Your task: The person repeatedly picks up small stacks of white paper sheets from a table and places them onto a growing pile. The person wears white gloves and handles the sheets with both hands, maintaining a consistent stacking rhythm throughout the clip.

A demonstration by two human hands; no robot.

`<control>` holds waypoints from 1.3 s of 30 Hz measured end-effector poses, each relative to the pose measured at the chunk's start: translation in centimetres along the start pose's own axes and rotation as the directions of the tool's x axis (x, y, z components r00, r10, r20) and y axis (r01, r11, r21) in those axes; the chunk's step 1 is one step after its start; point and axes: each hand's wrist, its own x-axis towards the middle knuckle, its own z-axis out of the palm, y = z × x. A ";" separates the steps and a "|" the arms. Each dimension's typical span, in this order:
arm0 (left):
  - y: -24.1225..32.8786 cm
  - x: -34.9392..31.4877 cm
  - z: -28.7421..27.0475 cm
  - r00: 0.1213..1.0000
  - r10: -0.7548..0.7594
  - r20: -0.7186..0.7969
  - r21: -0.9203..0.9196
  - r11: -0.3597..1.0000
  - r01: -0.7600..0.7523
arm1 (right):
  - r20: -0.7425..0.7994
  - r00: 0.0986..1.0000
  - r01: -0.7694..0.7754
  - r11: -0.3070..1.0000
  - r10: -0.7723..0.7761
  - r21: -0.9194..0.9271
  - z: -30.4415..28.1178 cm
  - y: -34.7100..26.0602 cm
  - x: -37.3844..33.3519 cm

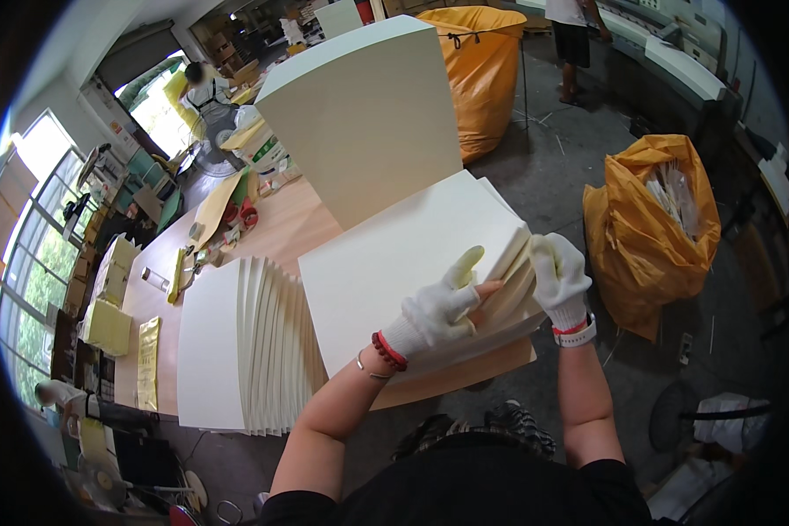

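A thick stack of large white paper sheets [403, 237] lies in front of me, its right edge loosened into several curled layers. My left hand [434, 311], in a white glove with a bare fingertip showing, rests against the stack's near right side. Its thumb sticks out and its fingers are apart. At the right edge my right hand [559, 272], also gloved, is closed on the corner of the white paper sheets. The fingertips of this hand are partly hidden. A fanned pile of white sheets [237, 351] lies to the left.
A tall white paper stack [359, 114] stands behind on the wooden table [302, 215]. Tape rolls and tools lie at its left. Orange bags [644, 237] stand on the floor to the right. Other people [206, 92] are farther off.
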 end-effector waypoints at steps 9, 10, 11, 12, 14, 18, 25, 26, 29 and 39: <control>-0.8 0.6 0.7 0.998 0.005 0.062 0.220 0.975 -0.018 | -0.032 0.999 0.036 0.999 -0.035 0.023 -0.1 -0.3 -0.1; -0.7 0.9 0.6 0.996 -0.031 0.081 0.254 0.967 0.010 | -0.046 0.999 0.011 0.999 -0.009 0.049 -0.1 -0.5 0.1; -0.4 1.0 0.4 0.995 -0.050 0.081 0.238 0.971 0.029 | -0.042 0.999 0.009 1.000 -0.008 0.021 -0.1 -0.4 0.1; -0.2 1.0 0.2 0.994 -0.069 0.082 0.222 0.974 0.049 | -0.038 0.999 0.007 1.000 -0.008 -0.007 -0.1 -0.4 0.1; 0.2 1.0 -0.1 0.993 -0.088 0.076 0.202 0.977 0.071 | -0.017 1.000 -0.017 1.000 0.017 -0.022 -0.1 0.0 -0.2; 0.6 1.0 -0.4 0.992 -0.111 0.061 0.170 0.980 0.100 | 0.017 0.999 -0.034 0.999 0.034 -0.019 0.0 0.7 -0.6; -0.2 0.7 -0.1 0.996 -0.079 0.037 0.159 0.985 0.072 | 0.042 0.997 -0.064 0.998 0.063 0.026 -0.3 0.3 -0.5; -0.2 0.7 -0.1 0.998 -0.057 0.038 0.174 0.984 0.050 | 0.055 0.992 -0.117 0.989 0.112 0.094 -0.4 0.2 -0.4; -0.3 0.5 -0.1 1.000 -0.008 0.020 0.201 0.980 0.004 | 0.093 0.974 -0.221 0.955 0.206 0.197 -0.4 0.0 -0.4; -0.2 0.9 0.2 0.992 -0.073 0.102 0.098 0.993 0.063 | -0.025 0.981 -0.188 0.979 0.190 0.072 0.3 0.1 -0.7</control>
